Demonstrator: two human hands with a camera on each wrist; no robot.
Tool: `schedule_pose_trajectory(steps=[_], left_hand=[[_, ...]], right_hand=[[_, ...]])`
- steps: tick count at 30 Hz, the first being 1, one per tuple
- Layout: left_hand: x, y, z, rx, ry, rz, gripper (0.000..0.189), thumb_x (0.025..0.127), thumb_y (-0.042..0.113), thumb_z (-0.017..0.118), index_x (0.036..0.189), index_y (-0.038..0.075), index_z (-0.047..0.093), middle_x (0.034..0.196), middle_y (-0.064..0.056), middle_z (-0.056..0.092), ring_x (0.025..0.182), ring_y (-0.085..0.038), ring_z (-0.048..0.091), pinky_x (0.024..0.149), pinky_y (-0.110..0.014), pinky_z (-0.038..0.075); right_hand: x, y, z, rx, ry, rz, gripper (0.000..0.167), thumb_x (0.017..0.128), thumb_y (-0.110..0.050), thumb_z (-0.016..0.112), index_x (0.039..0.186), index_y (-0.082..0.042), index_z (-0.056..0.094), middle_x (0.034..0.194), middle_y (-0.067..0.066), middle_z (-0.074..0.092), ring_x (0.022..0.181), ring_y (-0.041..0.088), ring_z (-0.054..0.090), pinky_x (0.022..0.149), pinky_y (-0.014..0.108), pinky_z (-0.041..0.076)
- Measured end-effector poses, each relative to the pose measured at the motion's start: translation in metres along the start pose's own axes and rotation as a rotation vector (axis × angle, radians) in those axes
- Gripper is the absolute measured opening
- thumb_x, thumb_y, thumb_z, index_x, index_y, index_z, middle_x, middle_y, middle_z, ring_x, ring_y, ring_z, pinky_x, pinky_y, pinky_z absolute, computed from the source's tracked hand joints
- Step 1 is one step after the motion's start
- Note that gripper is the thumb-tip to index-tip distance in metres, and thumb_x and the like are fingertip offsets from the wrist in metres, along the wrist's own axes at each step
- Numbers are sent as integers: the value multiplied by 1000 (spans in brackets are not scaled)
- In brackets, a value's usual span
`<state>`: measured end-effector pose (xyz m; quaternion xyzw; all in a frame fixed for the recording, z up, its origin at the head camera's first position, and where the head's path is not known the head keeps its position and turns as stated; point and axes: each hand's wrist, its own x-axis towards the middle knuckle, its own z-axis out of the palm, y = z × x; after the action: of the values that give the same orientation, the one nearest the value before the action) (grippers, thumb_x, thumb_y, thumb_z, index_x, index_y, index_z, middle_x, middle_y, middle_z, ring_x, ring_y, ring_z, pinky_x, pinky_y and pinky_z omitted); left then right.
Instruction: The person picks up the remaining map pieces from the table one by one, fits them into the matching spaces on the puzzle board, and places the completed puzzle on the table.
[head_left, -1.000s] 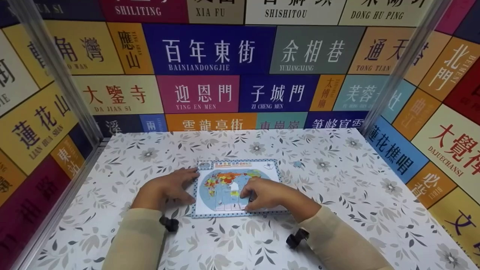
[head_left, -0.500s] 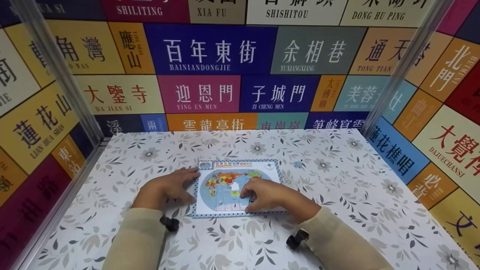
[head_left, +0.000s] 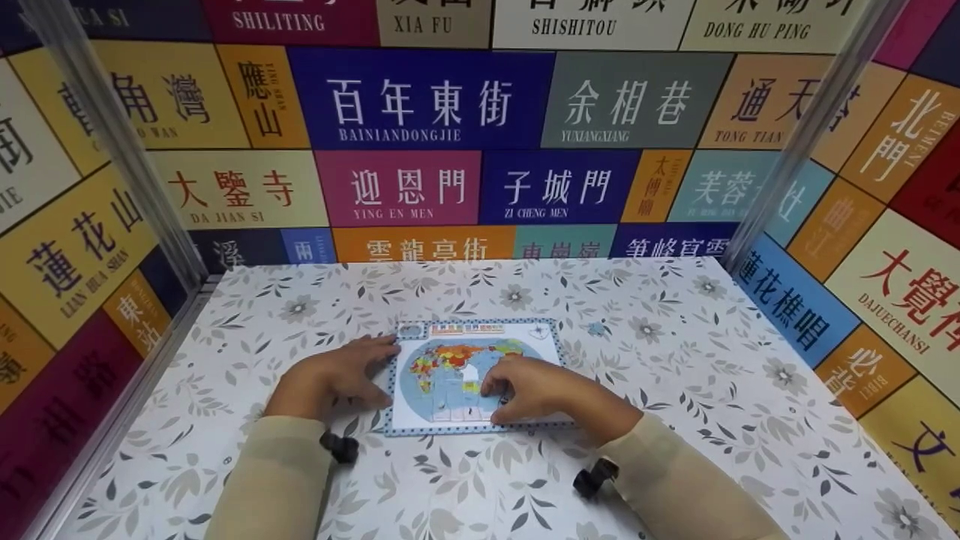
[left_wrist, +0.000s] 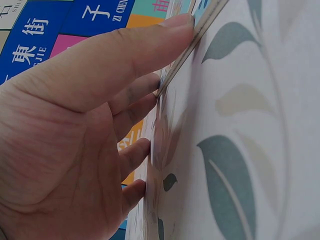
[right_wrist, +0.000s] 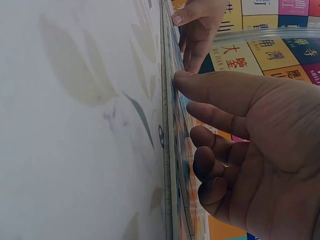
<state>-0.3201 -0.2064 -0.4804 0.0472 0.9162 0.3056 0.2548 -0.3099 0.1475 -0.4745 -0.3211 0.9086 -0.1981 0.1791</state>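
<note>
A flat world map puzzle board with a dotted blue border lies on the table. A pale, house-shaped gap shows in the middle of its map. My left hand rests at the board's left edge. In the left wrist view the left thumb touches that edge, fingers spread. Over the right half of the map, my right hand touches the surface with thumb and index fingertips apart. Its other fingers are loosely bent in the right wrist view. The map under this hand is hidden.
A small light-blue piece lies on the table right of the board's far corner. A floral cloth covers the table. Panels with street names stand behind and at both sides, joined by metal posts.
</note>
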Motion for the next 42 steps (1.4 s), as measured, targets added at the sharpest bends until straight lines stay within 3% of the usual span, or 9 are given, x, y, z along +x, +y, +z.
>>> schedule_pose_trajectory(steps=[10, 21, 26, 31, 34, 42], left_hand=[[-2, 2, -1, -34, -5, 1, 103, 75, 28, 98, 162, 44, 44, 181, 18, 15, 171, -31, -1, 134, -70, 2], [-1, 1, -2, -11, -11, 9, 101, 77, 30, 97, 162, 44, 43, 180, 20, 15, 171, -29, -1, 135, -69, 2], [-1, 2, -2, -25, -15, -10, 101, 76, 31, 97, 161, 46, 44, 180, 21, 14, 171, -29, -2, 134, -70, 2], [-1, 3, -1, -34, -13, -26, 102, 74, 32, 98, 160, 49, 45, 179, 23, 14, 171, -29, -2, 134, -71, 1], [-1, 2, -1, -20, -14, -20, 102, 75, 33, 97, 160, 49, 44, 179, 23, 14, 171, -28, -3, 133, -71, 1], [1, -1, -1, 59, -9, 53, 98, 80, 34, 94, 163, 42, 43, 180, 19, 15, 171, -30, -1, 134, -71, 3]], right_hand=[[0, 1, 2, 29, 2, -32, 33, 87, -32, 89, 117, -24, 78, 110, -9, 70, 102, 10, 62, 92, 33, 56], [1, 2, 1, 29, 0, -48, 31, 87, -33, 88, 115, -24, 78, 107, -8, 70, 98, 10, 62, 88, 32, 55], [0, 8, -7, 108, -7, 1, 30, 90, -32, 86, 117, -23, 77, 106, -6, 71, 96, 11, 63, 89, 36, 55], [-5, 18, -24, 153, 49, 95, 34, 92, -32, 85, 123, -20, 76, 104, -3, 70, 91, 14, 67, 86, 39, 58], [-8, 24, -35, 161, 82, 137, 37, 94, -34, 84, 126, -20, 75, 105, -4, 70, 92, 15, 67, 86, 38, 58], [-16, 49, -58, 187, 176, 201, 41, 95, -35, 82, 130, -17, 73, 105, 0, 70, 84, 19, 61, 69, 32, 53]])
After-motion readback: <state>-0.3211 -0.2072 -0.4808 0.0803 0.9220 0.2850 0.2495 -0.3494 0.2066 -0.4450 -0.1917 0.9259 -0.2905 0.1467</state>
